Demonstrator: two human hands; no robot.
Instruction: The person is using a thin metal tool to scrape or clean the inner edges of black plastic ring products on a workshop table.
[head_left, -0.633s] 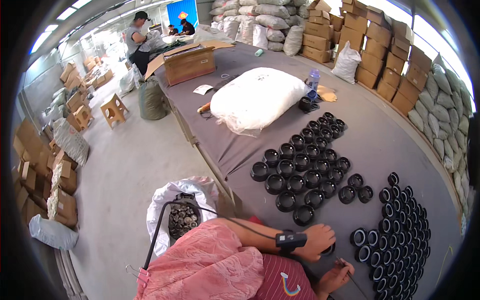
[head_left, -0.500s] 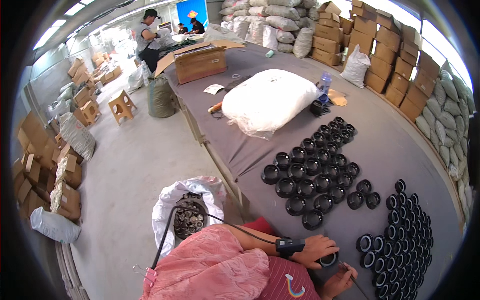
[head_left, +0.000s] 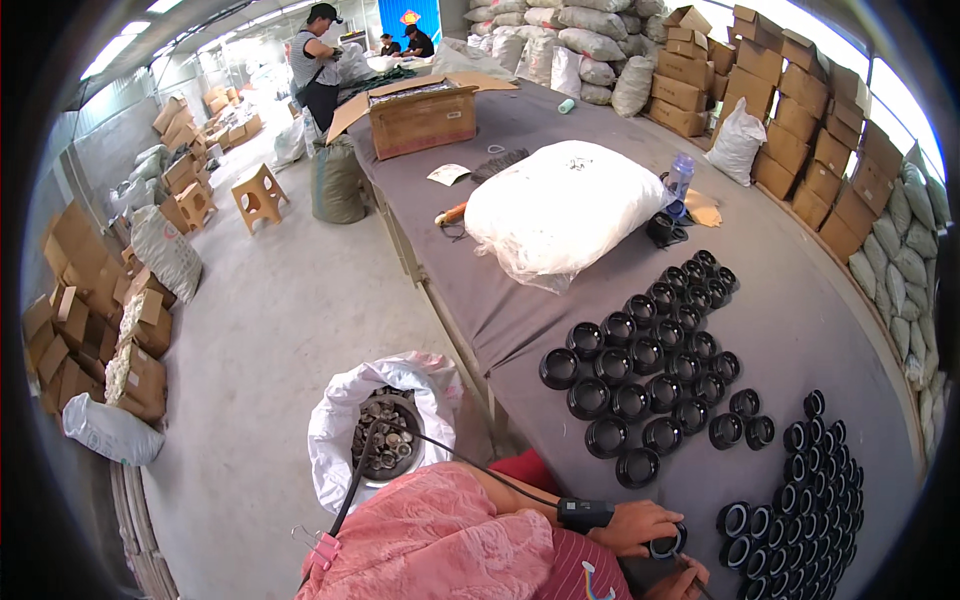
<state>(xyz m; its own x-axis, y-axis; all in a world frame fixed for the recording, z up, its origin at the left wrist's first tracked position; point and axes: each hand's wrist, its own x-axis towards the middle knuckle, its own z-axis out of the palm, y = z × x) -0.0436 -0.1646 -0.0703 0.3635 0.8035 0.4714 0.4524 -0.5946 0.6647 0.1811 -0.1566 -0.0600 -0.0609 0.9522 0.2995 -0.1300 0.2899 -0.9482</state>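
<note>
— What's hard to see?

— The right hand (head_left: 683, 578) is cut off at the near edge of the picture; whether its grip is spread or closed I cannot tell. Pink fabric (head_left: 430, 540) covers the near arm.

— And the left hand (head_left: 640, 525)?

— Its fingers curl around a round black plastic cap (head_left: 666, 545), pinching it at the near edge of the grey desk (head_left: 560, 330).

— Around it?

— Just right lie stacked black rings (head_left: 800, 510); farther off, rows of open black caps (head_left: 650, 360). On the floor to the left stands a white sack of dark parts (head_left: 385, 435).
</note>
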